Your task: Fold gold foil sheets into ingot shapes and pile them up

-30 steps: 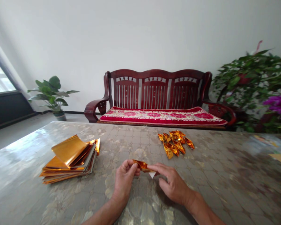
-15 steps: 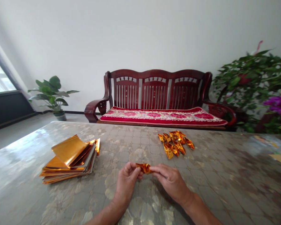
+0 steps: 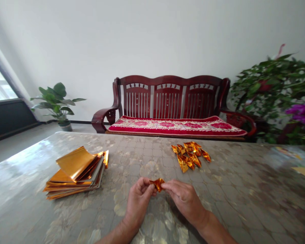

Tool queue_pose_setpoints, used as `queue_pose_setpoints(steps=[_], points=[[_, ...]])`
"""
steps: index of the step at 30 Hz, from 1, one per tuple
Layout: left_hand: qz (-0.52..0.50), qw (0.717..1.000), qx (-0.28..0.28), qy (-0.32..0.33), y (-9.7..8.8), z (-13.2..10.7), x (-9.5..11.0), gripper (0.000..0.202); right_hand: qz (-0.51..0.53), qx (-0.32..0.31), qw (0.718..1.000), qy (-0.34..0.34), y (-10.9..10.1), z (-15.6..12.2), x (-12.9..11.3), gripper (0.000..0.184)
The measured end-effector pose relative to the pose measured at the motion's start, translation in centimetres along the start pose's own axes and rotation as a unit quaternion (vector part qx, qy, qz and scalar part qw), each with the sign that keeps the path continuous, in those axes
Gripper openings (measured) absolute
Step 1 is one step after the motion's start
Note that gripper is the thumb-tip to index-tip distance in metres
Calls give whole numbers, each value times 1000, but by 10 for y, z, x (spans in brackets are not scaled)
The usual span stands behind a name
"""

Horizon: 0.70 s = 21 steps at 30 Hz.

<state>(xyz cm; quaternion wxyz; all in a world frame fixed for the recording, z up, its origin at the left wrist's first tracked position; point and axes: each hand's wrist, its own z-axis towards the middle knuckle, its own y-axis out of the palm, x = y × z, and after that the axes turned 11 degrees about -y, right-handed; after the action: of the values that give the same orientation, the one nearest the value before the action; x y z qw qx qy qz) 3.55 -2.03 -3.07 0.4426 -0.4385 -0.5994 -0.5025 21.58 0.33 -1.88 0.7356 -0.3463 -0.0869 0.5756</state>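
Observation:
A small folded piece of gold foil paper is pinched between both my hands just above the table. My left hand grips its left end with closed fingers, and my right hand grips its right end the same way. Beyond my hands lies a heap of several finished gold folded pieces. A stack of flat gold foil sheets rests to the left, its top sheet curling up.
The patterned glossy table spreads wide on both sides. A dark red wooden bench with a red cushion stands behind it. Potted plants stand at far left and far right.
The gold piece has become shorter and more bunched as my two hands drew closer together. Both hands shifted slightly toward me. The white corner seen a second ago is gone.

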Motion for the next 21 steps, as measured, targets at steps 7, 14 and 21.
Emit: queue_pose_setpoints(steps=[7,14,21], points=[[-6,999,-30,8,4,-4,2,24,0,17,1000,-7,2,4,-5,20],[12,1000,-27,6,5,-2,0,18,-1,7,1000,7,3,2,-6,19],[24,999,-2,23,4,-3,3,21,94,53,973,203,14,1,-5,23]])
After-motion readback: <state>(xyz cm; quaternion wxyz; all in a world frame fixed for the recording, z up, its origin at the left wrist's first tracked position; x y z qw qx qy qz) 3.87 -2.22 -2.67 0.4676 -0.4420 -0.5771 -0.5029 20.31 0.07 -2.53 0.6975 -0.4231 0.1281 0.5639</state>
